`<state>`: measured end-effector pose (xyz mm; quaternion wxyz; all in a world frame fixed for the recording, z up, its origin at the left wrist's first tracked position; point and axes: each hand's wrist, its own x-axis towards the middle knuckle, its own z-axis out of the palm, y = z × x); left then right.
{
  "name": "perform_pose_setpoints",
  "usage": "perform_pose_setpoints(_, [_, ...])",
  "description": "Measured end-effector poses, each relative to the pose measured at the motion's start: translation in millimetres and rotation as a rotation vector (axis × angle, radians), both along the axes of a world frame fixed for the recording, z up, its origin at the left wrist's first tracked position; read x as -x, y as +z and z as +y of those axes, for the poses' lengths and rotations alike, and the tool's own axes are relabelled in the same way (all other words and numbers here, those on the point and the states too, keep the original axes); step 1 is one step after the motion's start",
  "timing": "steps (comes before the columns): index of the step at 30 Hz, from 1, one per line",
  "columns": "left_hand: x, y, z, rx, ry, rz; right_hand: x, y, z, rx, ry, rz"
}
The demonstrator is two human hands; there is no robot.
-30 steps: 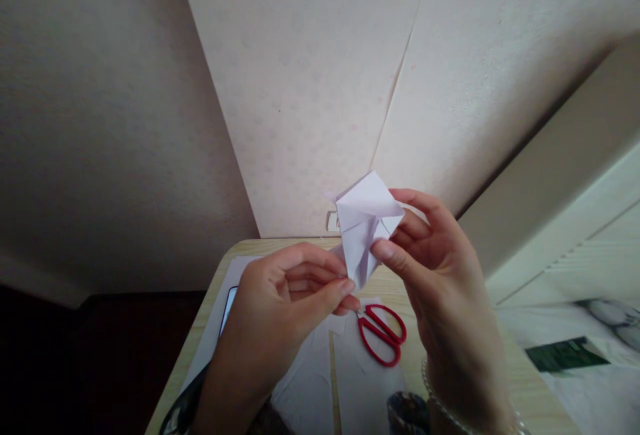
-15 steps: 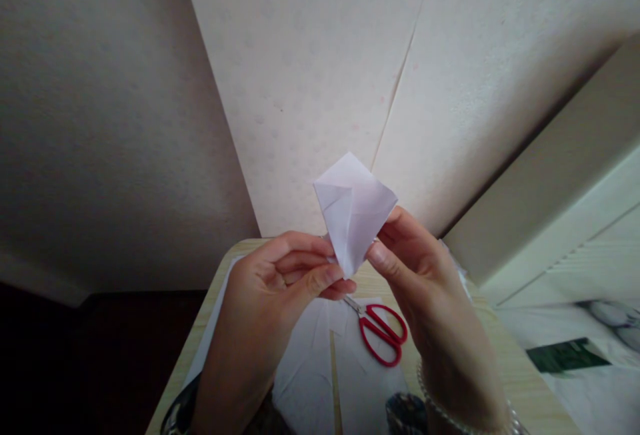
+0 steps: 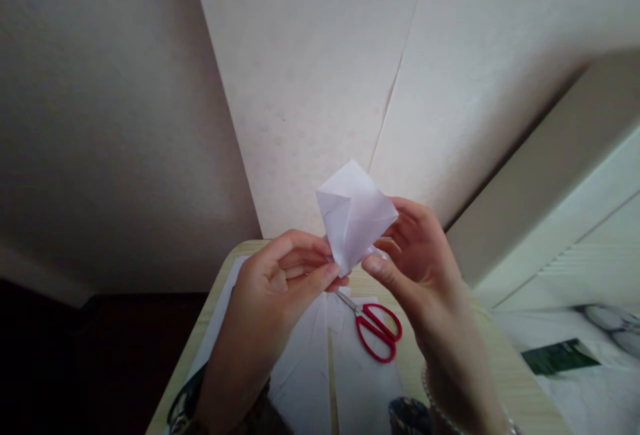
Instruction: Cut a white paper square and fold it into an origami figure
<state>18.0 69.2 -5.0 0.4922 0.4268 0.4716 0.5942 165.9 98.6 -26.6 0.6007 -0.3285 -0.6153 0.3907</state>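
Note:
A folded piece of white paper (image 3: 363,211), kite-shaped with a smaller flap on its left half, is held up above the table with its narrow end downward. My left hand (image 3: 280,288) pinches that lower tip between thumb and fingers. At the paper's right edge is my right hand (image 3: 417,261), its fingers behind the paper and its thumb in front near a small white flap. The right fingertips are partly hidden behind the sheet. Below the hands, scissors (image 3: 377,330) with red handles lie on white paper.
Several white paper sheets (image 3: 305,368) cover part of the light wooden table (image 3: 235,258). A pale wall (image 3: 300,88) rises behind it. To the right stand a white panelled piece of furniture (image 3: 565,248) and a dark green item (image 3: 560,356) on a white surface.
My right thumb and fingers have spread a little apart at the paper's right edge. The paper has tilted slightly, while my left hand keeps its pinch. The view has shifted a little.

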Motion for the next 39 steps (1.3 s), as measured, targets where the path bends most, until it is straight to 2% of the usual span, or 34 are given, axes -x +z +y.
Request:
perform_pose_setpoints(4, [-2.9, 6.0, -19.5, -0.059, 0.025, 0.113, -24.1, 7.6, -26.9, -0.261, -0.321, -0.188])
perform_pose_setpoints(6, [-4.8, 10.7, -34.0, -0.117, 0.028, 0.234, -37.2, 18.6, -49.2, -0.399, -0.403, -0.3])
perform_pose_setpoints(7, [-5.8, 13.2, -42.4, -0.157, 0.025, 0.323, -43.0, 24.9, -61.6, -0.419, -0.421, -0.383])
perform_pose_setpoints(11, [-9.9, 21.3, -81.0, -0.363, 0.03, 0.701, -56.8, 44.5, -108.8, -0.473, -0.384, -0.615])
perform_pose_setpoints(15, [-13.6, 27.1, -121.5, -0.444, 0.017, 0.836, -54.7, 43.5, -142.2, -0.376, -0.218, -0.741])
perform_pose_setpoints(17, [-15.9, 28.7, -140.7, -0.449, 0.006, 0.833, -49.8, 36.3, -155.5, -0.268, -0.092, -0.673])
perform_pose_setpoints(19, [-18.4, 28.4, -158.7, -0.455, 0.014, 0.81, -44.6, 27.1, -168.1, -0.178, -0.022, -0.554])
perform_pose_setpoints(24, [-22.0, 17.5, -191.7, -0.422, -0.004, 0.714, -37.9, 6.6, -196.1, -0.078, 0.021, -0.282])
perform_pose_setpoints(30, [-26.5, -0.8, -208.1, -0.39, -0.041, 0.483, -37.1, -3.8, -221.4, -0.011, 0.032, -0.131])
perform_pose_setpoints(39, [-29.1, -16.3, -220.4, -0.326, -0.059, 0.393, -34.9, -15.9, -230.3, 0.144, 0.098, -0.025])
